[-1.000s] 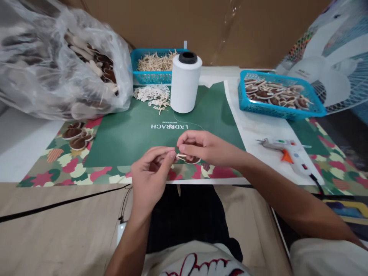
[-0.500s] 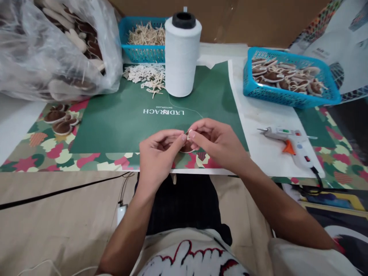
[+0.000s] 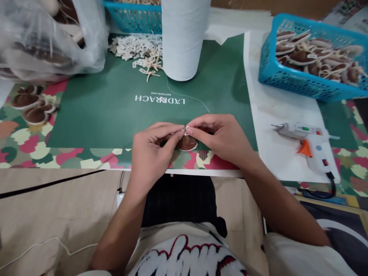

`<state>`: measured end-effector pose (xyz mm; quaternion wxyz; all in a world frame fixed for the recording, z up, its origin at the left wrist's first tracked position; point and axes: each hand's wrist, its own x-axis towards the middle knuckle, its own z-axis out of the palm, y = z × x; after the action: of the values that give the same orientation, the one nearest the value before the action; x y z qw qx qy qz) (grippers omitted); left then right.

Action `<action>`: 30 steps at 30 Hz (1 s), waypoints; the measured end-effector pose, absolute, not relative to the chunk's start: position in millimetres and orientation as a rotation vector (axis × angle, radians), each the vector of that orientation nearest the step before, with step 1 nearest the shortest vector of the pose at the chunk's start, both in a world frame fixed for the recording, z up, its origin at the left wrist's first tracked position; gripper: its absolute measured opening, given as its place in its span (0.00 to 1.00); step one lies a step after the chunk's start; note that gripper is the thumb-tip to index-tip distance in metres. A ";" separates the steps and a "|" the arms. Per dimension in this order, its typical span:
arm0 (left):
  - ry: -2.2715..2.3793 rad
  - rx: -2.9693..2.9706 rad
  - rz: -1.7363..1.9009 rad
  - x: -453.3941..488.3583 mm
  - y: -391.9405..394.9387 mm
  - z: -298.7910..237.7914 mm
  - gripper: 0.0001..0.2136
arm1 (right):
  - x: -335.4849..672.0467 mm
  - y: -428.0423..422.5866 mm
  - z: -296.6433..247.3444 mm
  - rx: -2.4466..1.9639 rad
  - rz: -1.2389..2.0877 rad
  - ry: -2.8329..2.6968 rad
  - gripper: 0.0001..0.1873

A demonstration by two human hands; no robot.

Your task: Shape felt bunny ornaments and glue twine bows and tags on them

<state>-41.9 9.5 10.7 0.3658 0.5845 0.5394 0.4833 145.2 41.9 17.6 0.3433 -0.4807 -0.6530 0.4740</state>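
A small brown fuzzy ornament (image 3: 187,143) with a white rim lies near the table's front edge, its upper end hidden by my fingertips. My left hand (image 3: 156,147) pinches at its top, thumb against forefinger. From the other side, my right hand (image 3: 220,140) is also closed in a pinch, the two sets of fingertips almost touching. A bit of pale cord shows between them. Fine white thread (image 3: 189,96) runs from the big white spool (image 3: 184,42) across the green sheet to behind my right fingers.
White tags (image 3: 132,46) and small bows (image 3: 151,69) lie left of the spool. Two more brown pieces (image 3: 36,113) sit at left, near a plastic bag (image 3: 89,46). At right are a blue basket (image 3: 301,82) of finished-looking ornaments and a corded glue gun (image 3: 313,142). Another blue basket (image 3: 135,17) stands behind.
The view has tipped down and come closer. Both hands stay pinched together, fingertips slightly shifted, and more of the brown ornament shows below them.
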 end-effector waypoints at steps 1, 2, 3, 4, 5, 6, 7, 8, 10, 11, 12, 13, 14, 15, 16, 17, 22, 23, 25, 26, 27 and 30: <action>1.398 1.507 1.244 -41.5 8.8 10.6 0.07 | 145.6 42.1 17.8 -1.253 1.234 -1.701 0.06; 1.412 1.511 1.247 -41.1 8.4 10.5 0.07 | 145.9 42.3 17.9 -1.259 1.230 -1.707 0.05; 1.427 1.514 1.251 -40.8 8.2 10.4 0.06 | 146.0 42.5 18.2 -1.265 1.220 -1.718 0.05; 1.439 1.516 1.253 -40.5 8.2 10.2 0.06 | 146.1 42.7 18.6 -1.271 1.208 -1.732 0.05; 1.448 1.519 1.252 -40.1 8.3 10.0 0.06 | 146.2 42.8 19.0 -1.279 1.194 -1.747 0.05; 1.454 1.524 1.246 -39.8 8.3 9.7 0.06 | 146.2 42.9 19.4 -1.290 1.182 -1.762 0.05; 1.461 1.529 1.241 -39.5 8.3 9.3 0.06 | 146.2 43.0 19.8 -1.301 1.170 -1.776 0.05; 1.468 1.536 1.234 -39.3 8.2 8.8 0.05 | 146.3 42.9 20.1 -1.311 1.160 -1.786 0.05; 1.485 1.554 1.221 -39.0 7.6 7.9 0.05 | 146.7 42.9 20.1 -1.323 1.150 -1.801 0.05; 1.494 1.563 1.212 -39.1 7.0 7.5 0.05 | 147.1 42.8 19.8 -1.322 1.148 -1.807 0.05; 1.498 1.571 1.203 -39.2 6.4 7.1 0.05 | 147.6 42.8 19.4 -1.315 1.148 -1.816 0.05; 1.498 1.579 1.189 -39.4 5.6 6.9 0.05 | 148.1 42.9 19.0 -1.305 1.147 -1.825 0.06; 1.496 1.586 1.173 -39.5 4.7 6.8 0.06 | 148.8 43.0 18.6 -1.296 1.143 -1.835 0.05; 1.493 1.593 1.159 -39.5 3.9 6.9 0.06 | 149.5 43.2 18.5 -1.288 1.140 -1.845 0.05; 1.493 1.601 1.146 -39.5 3.1 7.0 0.06 | 150.1 43.5 18.6 -1.284 1.139 -1.854 0.05; 1.496 1.612 1.137 -39.3 2.4 7.1 0.07 | 150.6 43.9 18.9 -1.281 1.146 -1.860 0.05; 1.519 1.646 1.144 -37.1 0.8 5.5 0.08 | 152.3 47.8 19.8 -1.277 1.271 -1.842 0.05; 1.517 1.643 1.158 -36.7 0.6 4.8 0.10 | 152.5 48.7 19.0 -1.273 1.277 -1.837 0.04; 1.516 1.648 1.182 -36.1 -0.2 3.5 0.12 | 153.0 50.0 16.6 -1.264 1.251 -1.829 0.05; 1.520 1.666 1.190 -35.8 -0.9 3.0 0.11 | 153.3 50.2 15.4 -1.260 1.233 -1.825 0.06; 1.526 1.691 1.195 -35.5 -1.8 2.7 0.10 | 153.6 50.1 14.3 -1.260 1.219 -1.825 0.07; 1.534 1.764 1.207 -34.4 -4.8 2.7 0.05 | 154.4 49.1 12.7 -1.249 1.171 -1.875 0.05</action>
<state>-34.4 -4.8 2.7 0.2527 0.6488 0.5640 0.4439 154.4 49.1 12.7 0.2968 -0.4697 -0.7052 0.4405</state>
